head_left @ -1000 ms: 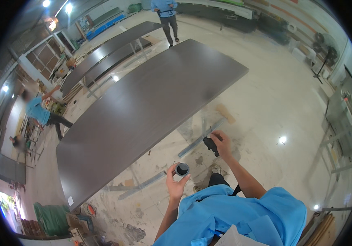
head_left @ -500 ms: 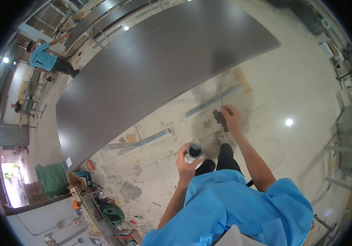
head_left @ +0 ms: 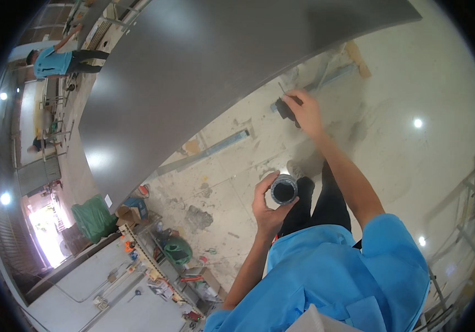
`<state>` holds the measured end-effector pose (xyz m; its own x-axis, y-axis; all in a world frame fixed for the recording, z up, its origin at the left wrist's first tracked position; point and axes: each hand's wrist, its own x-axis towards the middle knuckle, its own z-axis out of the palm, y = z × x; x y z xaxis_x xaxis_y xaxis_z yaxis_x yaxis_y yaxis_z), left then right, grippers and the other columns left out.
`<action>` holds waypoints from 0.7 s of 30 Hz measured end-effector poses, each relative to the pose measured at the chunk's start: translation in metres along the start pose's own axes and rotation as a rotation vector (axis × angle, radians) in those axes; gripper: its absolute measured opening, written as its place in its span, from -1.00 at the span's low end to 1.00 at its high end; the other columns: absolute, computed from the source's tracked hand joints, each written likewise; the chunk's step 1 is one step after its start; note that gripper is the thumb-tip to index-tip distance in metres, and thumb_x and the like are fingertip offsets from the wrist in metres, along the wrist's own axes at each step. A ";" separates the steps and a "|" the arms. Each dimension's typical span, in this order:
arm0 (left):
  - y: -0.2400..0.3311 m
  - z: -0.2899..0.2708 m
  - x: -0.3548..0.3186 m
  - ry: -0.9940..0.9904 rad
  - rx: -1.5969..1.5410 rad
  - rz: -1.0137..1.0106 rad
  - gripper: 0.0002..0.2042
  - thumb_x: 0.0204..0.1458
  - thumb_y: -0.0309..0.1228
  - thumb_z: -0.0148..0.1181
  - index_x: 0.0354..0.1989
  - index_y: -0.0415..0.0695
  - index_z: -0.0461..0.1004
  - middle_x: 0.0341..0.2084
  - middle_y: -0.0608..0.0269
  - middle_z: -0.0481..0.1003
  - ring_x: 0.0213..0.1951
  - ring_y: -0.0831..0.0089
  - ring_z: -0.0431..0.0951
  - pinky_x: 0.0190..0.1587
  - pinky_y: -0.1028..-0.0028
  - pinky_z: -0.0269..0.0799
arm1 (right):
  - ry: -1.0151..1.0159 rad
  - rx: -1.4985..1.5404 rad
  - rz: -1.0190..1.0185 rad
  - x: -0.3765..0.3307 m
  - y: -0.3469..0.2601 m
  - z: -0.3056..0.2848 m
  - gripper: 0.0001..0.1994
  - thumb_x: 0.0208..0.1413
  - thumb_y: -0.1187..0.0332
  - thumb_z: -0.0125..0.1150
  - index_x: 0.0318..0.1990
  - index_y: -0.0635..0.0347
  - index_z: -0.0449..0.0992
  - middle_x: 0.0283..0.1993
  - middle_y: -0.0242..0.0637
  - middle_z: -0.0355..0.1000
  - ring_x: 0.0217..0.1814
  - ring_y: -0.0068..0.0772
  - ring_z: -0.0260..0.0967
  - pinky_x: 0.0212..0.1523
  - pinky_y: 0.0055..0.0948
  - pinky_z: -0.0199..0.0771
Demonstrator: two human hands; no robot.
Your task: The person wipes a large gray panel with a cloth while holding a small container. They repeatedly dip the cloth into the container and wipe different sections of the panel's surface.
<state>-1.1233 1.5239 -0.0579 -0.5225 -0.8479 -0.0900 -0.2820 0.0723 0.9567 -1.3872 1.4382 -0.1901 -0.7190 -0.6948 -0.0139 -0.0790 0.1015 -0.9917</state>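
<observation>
My left hand [head_left: 268, 206] is closed around a small round can [head_left: 285, 190] with a grey-crusted rim and a dark inside, held upright in front of my body. Farther forward, my right hand [head_left: 307, 115] pinches a crumpled dark rag [head_left: 285, 109]. From the same fingers a thin stick-like tool [head_left: 282, 87] points up toward the panel; its kind is too small to make out. Just beyond that hand runs the near edge of a large, smooth, dark grey panel [head_left: 193, 83], apart from both hands.
Metal bars [head_left: 204, 151] lie under the panel's near edge. At left stand a green bag [head_left: 93, 218], a cardboard box [head_left: 128, 216] and a cluttered shelf [head_left: 154, 257]. A co-worker in a blue shirt [head_left: 52, 62] stands beyond the panel. Metal frames [head_left: 468, 235] are at right.
My right hand has moved forward, nearer the panel edge, with the rag and thin tool. The can in my left hand has shifted slightly right. The whole view has turned and shifted.
</observation>
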 end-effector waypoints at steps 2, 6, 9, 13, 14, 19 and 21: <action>-0.001 0.004 0.003 -0.017 0.000 0.010 -0.18 -0.13 -0.69 0.66 0.36 -0.20 0.35 0.36 -0.11 0.44 0.37 0.14 0.50 0.46 0.17 0.40 | 0.003 -0.003 -0.070 0.004 0.003 0.014 -0.83 0.31 0.33 0.44 -0.08 0.23 0.73 -0.11 -0.19 0.69 -0.10 -0.24 0.65 -0.04 -0.31 0.60; -0.002 0.005 0.001 -0.034 0.016 -0.018 -0.18 -0.14 -0.68 0.65 0.35 -0.19 0.35 0.36 -0.12 0.44 0.37 0.14 0.50 0.46 0.16 0.41 | -0.051 -0.014 -0.061 0.007 0.006 0.038 -0.86 0.31 0.34 0.44 -0.10 0.20 0.74 -0.12 -0.23 0.68 -0.12 -0.24 0.65 -0.05 -0.32 0.60; -0.003 0.010 0.001 0.025 -0.037 -0.022 -0.26 -0.14 -0.56 0.68 0.29 -0.20 0.47 0.29 -0.08 0.54 0.31 0.09 0.54 0.41 0.16 0.41 | -0.071 -0.003 -0.037 0.008 0.008 0.050 -0.87 0.30 0.34 0.44 -0.12 0.18 0.74 -0.12 -0.23 0.67 -0.13 -0.24 0.65 -0.05 -0.32 0.61; -0.002 0.014 0.000 0.059 -0.080 -0.037 -0.31 -0.13 -0.48 0.70 0.25 -0.19 0.53 0.24 -0.06 0.60 0.29 0.06 0.56 0.38 0.15 0.41 | -0.081 0.005 -0.030 0.009 0.011 0.061 -0.85 0.32 0.34 0.44 -0.09 0.20 0.74 -0.12 -0.28 0.67 -0.14 -0.36 0.62 -0.08 -0.38 0.57; -0.002 0.014 0.000 0.059 -0.055 -0.033 -0.31 -0.13 -0.48 0.70 0.25 -0.19 0.53 0.24 -0.06 0.60 0.29 0.06 0.56 0.38 0.15 0.41 | -0.092 -0.012 0.007 0.009 0.012 0.063 -0.84 0.32 0.34 0.44 -0.07 0.22 0.73 -0.13 -0.30 0.67 -0.14 -0.42 0.61 -0.10 -0.42 0.55; -0.007 0.012 -0.004 0.054 -0.055 -0.027 -0.32 -0.12 -0.47 0.70 0.24 -0.19 0.53 0.23 -0.07 0.60 0.28 0.04 0.57 0.37 0.14 0.41 | -0.067 -0.001 -0.052 0.012 0.020 0.070 -0.84 0.32 0.36 0.44 -0.07 0.24 0.73 -0.14 -0.29 0.67 -0.15 -0.41 0.61 -0.10 -0.42 0.56; -0.011 0.008 -0.004 -0.017 0.009 0.003 -0.22 -0.14 -0.56 0.71 0.31 -0.18 0.41 0.31 -0.10 0.50 0.33 0.10 0.54 0.42 0.15 0.42 | -0.030 0.010 -0.067 0.016 0.024 0.069 -0.85 0.30 0.35 0.46 -0.09 0.23 0.74 -0.15 -0.25 0.68 -0.15 -0.35 0.63 -0.08 -0.39 0.58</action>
<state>-1.1246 1.5306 -0.0704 -0.5371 -0.8384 -0.0923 -0.2878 0.0793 0.9544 -1.3529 1.3810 -0.2233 -0.6913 -0.7209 0.0494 -0.1194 0.0465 -0.9918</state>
